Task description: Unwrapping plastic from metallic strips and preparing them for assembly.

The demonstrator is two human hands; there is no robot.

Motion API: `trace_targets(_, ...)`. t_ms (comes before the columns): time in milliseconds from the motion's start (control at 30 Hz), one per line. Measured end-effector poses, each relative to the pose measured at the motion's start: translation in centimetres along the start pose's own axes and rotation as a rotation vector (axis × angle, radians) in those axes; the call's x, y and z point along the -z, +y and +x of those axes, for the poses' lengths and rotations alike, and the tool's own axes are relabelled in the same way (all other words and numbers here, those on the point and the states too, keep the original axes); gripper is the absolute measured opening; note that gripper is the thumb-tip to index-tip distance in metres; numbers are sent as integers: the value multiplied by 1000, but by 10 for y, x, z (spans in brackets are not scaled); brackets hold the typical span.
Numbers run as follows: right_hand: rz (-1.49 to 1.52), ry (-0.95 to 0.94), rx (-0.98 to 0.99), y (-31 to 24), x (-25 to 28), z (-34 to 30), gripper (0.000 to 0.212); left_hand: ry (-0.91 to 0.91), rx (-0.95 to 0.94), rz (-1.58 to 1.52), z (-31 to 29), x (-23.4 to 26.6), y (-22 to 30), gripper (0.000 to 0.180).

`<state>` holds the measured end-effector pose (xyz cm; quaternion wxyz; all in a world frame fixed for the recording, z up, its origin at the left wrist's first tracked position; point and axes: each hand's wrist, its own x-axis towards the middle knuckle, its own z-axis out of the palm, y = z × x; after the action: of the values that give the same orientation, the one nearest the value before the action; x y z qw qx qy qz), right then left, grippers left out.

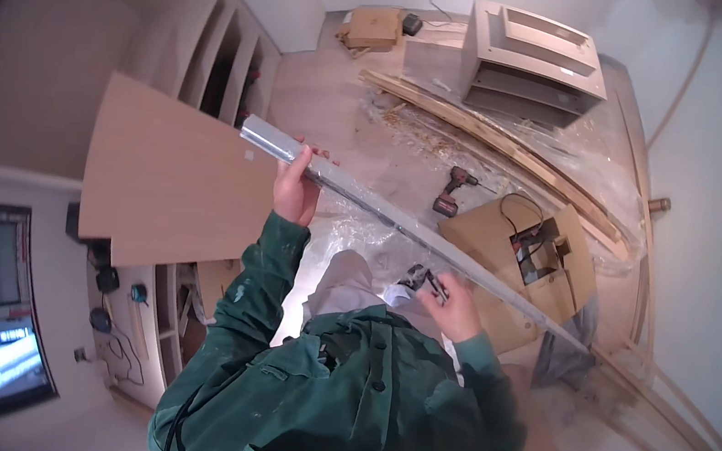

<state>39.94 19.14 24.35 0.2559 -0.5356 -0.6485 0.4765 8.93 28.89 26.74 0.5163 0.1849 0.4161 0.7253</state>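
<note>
Head view: left hand [297,191] wrapped around long grey metal rail [398,222] near its upper end, fingers [288,169] clamped over it, thumb underneath. Rail runs diagonally from above left fingers, past right fingers, down toward floor by open cardboard box [527,258]. Right hand [451,305] just below rail, fingers closed on small dark metal fitting [423,280]. Wood panel [167,172] just left of left fingers; red cordless drill [453,192] on floor beyond rail, well apart from both hands. Judgement: rail stiff, fairly light, smooth and probably slippery; long overhang past the grip means leverage and swing. Better held nearer midpoint, or supported at both ends. Fitting small, easy to drop.
</note>
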Motion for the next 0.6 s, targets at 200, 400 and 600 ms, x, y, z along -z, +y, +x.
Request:
trace_targets(200,-117,166,-276,-58,-18,78,28,-446,225,-82,22,-8,15,46)
trace_targets(400,256,429,-271,-37,-56,91,29,-740,602,-44,72,14,28,55)
trace_targets(600,867,779,-621,-67,-71,75,21,-927,1005,-154,134,56,20,73)
